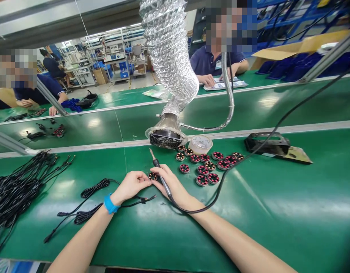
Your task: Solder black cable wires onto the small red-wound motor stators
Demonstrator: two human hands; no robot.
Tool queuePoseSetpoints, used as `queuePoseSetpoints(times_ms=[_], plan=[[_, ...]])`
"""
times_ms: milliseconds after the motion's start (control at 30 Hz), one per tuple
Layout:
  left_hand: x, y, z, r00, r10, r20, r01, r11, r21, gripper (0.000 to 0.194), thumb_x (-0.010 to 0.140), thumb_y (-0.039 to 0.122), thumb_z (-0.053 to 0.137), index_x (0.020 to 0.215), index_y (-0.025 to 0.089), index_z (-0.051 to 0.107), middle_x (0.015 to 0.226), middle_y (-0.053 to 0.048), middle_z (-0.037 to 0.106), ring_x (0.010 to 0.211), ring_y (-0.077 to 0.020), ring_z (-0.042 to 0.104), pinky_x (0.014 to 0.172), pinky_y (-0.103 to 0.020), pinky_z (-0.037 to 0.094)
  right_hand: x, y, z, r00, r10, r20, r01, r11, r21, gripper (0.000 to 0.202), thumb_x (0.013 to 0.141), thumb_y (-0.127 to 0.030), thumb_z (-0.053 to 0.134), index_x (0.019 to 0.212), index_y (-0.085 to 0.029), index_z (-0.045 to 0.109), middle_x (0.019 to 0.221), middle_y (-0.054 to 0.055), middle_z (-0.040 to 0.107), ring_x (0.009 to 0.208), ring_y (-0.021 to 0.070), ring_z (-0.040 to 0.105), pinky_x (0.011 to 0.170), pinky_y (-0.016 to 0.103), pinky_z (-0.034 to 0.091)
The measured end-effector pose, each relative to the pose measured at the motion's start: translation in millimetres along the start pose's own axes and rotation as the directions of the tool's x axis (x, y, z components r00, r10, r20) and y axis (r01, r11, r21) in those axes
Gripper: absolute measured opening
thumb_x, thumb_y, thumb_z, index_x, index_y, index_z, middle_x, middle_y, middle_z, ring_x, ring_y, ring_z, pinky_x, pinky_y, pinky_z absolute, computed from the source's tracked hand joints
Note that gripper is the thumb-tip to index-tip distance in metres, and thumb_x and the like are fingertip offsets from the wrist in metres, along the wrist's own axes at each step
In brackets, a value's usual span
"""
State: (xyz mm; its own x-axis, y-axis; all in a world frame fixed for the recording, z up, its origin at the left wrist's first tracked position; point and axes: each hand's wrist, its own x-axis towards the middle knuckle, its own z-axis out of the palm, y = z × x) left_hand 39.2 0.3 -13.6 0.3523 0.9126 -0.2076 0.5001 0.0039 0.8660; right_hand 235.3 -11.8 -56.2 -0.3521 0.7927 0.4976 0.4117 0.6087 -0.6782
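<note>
Head view | wound ring (pixel 152 176) is steadied mid-frame, face apparently up, between left hand (pixel 131 185) (grip cannot be told) and right hand (pixel 175 186) | soldering iron (pixel 163 181) is gripped right-handed, long axis diagonal, tip upper left | judged step: ring positioning; steady fingers are called for

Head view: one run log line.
left hand: at coil ring; right hand: at same ring, holding soldering iron; far left: black cables

Bright light, pale glare on green bench (pixel 283 204), dim lower-right corner
</note>
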Motion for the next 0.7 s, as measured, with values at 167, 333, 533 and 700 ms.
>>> queuePoseSetpoints(times_ms=[167, 333, 533, 700], plan=[[0.5, 1.2, -0.4, 1.000, 0.007, 0.019, -0.003, 0.985, -0.170, 0.034, 0.077, 0.047, 0.069, 0.081, 0.013, 0.067, 0.081, -0.006, 0.067, 0.071, -0.0153, 0.055, 0.069, -0.028, 0.042, 1.2, -2.6, -1.0, 1.000, 0.005, 0.012, -0.005, 1.000, -0.004, 0.032, 0.094, -0.018, 0.056, 0.125, -0.026, 0.051, 0.109, 0.007, 0.053, 0.097, 0.0201, 0.062, 0.087, 0.035, 0.055], [-4.3, 15.0, -10.4, 0.997, -0.077, -0.025, 0.066, 0.949, -0.309, 0.036, 0.073, 0.049, 0.073, 0.077, 0.014, 0.064, 0.063, 0.002, 0.056, 0.054, -0.0088, 0.041, 0.056, -0.024, 0.031, 0.4, -1.1, 0.7, 1.000, 0.005, 0.001, -0.005, 1.000, -0.007, 0.034, 0.093, -0.017, 0.059, 0.125, -0.025, 0.051, 0.107, 0.006, 0.053, 0.094, 0.0190, 0.062, 0.085, 0.033, 0.055], [0.0, 11.1, -2.4, 0.989, -0.092, -0.113, 0.067, 0.976, -0.205, 0.039, 0.076, 0.052, 0.070, 0.073, 0.013, 0.065, 0.066, 0.000, 0.060, 0.062, -0.0114, 0.047, 0.061, -0.025, 0.035, 0.3, 0.1, 0.5, 1.000, -0.006, -0.007, 0.006, 1.000, -0.017, 0.034, 0.093, -0.018, 0.059, 0.125, -0.026, 0.052, 0.107, 0.006, 0.053, 0.091, 0.0183, 0.061, 0.082, 0.032, 0.056], [6.7, 2.4, 6.2, 0.997, -0.042, -0.064, 0.025, 0.965, -0.259, 0.030, 0.080, 0.043, 0.066, 0.077, 0.013, 0.065, 0.076, -0.002, 0.066, 0.072, -0.0138, 0.055, 0.071, -0.026, 0.041, 0.3, -0.8, 0.0, 1.000, -0.005, -0.012, 0.004, 1.000, -0.009, 0.034, 0.093, -0.018, 0.059, 0.125, -0.027, 0.051, 0.109, 0.007, 0.054, 0.096, 0.0202, 0.062, 0.086, 0.035, 0.056]])
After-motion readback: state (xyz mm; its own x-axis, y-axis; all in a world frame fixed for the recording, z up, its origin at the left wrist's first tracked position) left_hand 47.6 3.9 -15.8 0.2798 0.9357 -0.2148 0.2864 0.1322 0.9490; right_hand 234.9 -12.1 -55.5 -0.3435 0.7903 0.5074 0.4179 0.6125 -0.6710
